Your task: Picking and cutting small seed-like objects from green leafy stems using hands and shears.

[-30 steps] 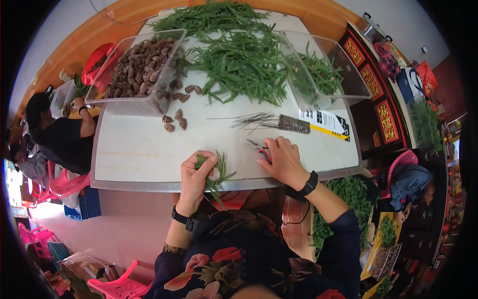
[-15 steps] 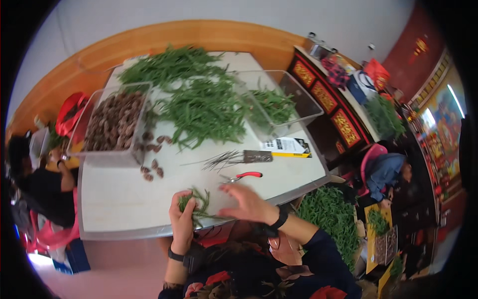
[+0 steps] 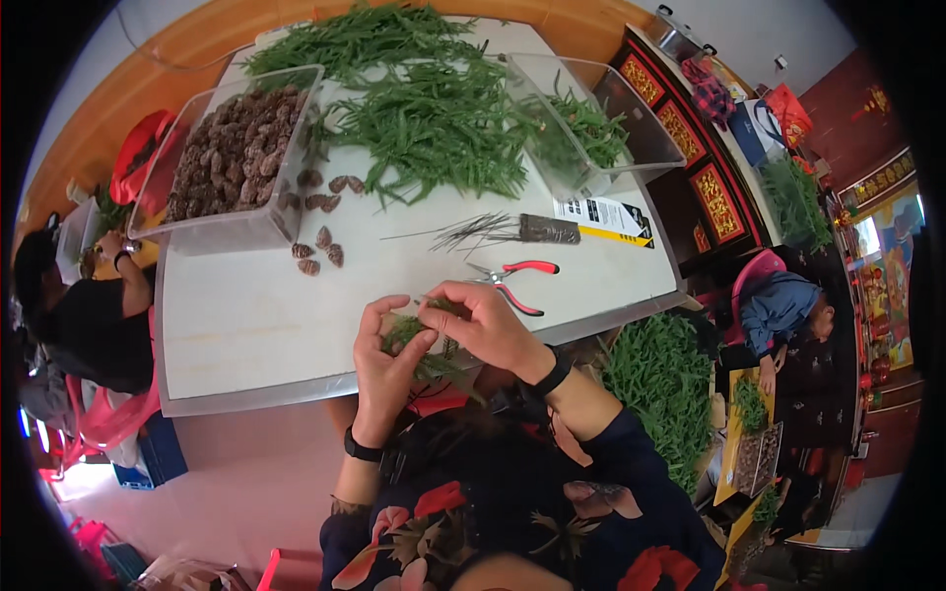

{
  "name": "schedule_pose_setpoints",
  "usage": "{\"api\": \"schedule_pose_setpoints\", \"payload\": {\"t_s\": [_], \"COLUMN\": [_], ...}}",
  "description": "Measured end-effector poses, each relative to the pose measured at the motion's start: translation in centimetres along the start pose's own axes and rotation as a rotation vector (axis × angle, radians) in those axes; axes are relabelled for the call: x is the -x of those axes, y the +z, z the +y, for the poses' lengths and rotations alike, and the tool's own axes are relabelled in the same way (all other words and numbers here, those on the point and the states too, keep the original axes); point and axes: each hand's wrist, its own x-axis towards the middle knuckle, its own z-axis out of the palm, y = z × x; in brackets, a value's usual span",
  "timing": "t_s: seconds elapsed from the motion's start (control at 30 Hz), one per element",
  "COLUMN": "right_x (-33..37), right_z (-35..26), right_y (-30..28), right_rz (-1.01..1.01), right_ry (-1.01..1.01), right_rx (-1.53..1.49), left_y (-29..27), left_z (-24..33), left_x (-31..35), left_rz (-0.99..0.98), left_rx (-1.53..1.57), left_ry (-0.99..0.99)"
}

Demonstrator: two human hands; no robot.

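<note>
Head view, left hand holding green sprigs between thumb and fingers, right hand pinching their upper end, pliers just beyond right fingers, cones beyond left fingers.

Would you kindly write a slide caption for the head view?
Left hand and right hand hold green sprigs at a white table, near red-handled pliers, dark wires and a bin of brown cones.

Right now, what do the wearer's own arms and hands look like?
The left hand and right hand are ungloved, each with a black band at the wrist: left band, right band. The dark sleeves stop short of the wrists; the top's front shows red and pinkish flowers.
</note>
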Motion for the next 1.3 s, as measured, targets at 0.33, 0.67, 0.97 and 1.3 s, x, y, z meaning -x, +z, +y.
{"api": "schedule_pose_setpoints", "payload": {"t_s": [0.33, 0.67, 0.97, 1.3], "right_x": [-0.4, 3.0, 1.8, 0.1], "right_z": [-1.8, -3.2, -7.7, -1.2], "right_y": [-1.9, -8.2, -24.3, -18.4], "right_rz": [-0.033, -0.022, 0.635, 0.088], "right_ry": [0.369, 0.400, -0.121, 0.269], "right_rx": [-0.298, -0.471, -0.803, -0.665], "left_y": [-1.2, 4.8, 5.9, 2.2], "left_z": [1.2, 5.4, 5.1, 4.0], "left_x": [-0.9, 0.8, 0.0, -2.6], "left_rz": [-0.202, -0.303, -0.206, -0.074], "left_rx": [-0.425, 0.102, 0.053, -0.651], "left_ry": [0.053, -0.210, -0.196, 0.010]}}
